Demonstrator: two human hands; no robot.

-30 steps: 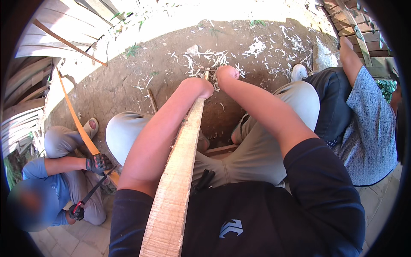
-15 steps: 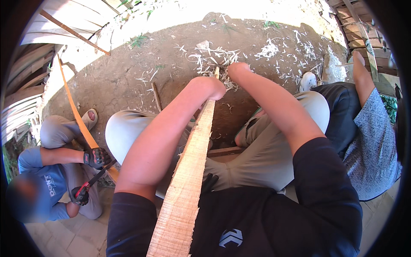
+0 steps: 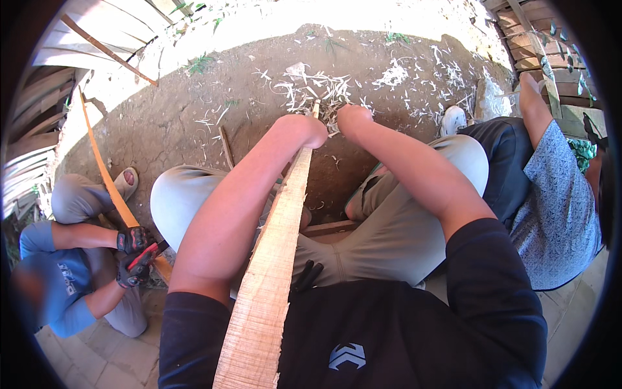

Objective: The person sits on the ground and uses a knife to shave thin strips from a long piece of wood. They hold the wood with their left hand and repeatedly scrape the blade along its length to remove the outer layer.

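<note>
A long pale wooden strip [image 3: 262, 285] runs from under my chest out between my knees, narrowing toward its far end. My left hand [image 3: 308, 131] is closed around the narrow part, which sticks out past it. Just right of that far end, my right hand [image 3: 354, 119] is bent over and looks closed. Its fingers and whatever they hold are hidden behind the wrist. Curled wood shavings [image 3: 332, 87] lie on the dirt around the strip's tip.
At left a seated co-worker's gloved hands [image 3: 134, 256] hold a red-and-black handled tool against another long strip [image 3: 107, 172]. A person in patterned cloth [image 3: 560, 207] sits close at my right. A plank wall [image 3: 547, 55] stands at the far right.
My right hand has drawn a little closer to me, while my left keeps its place on the strip. The co-worker's lower hand has risen to meet the other. The view has shifted slightly.
</note>
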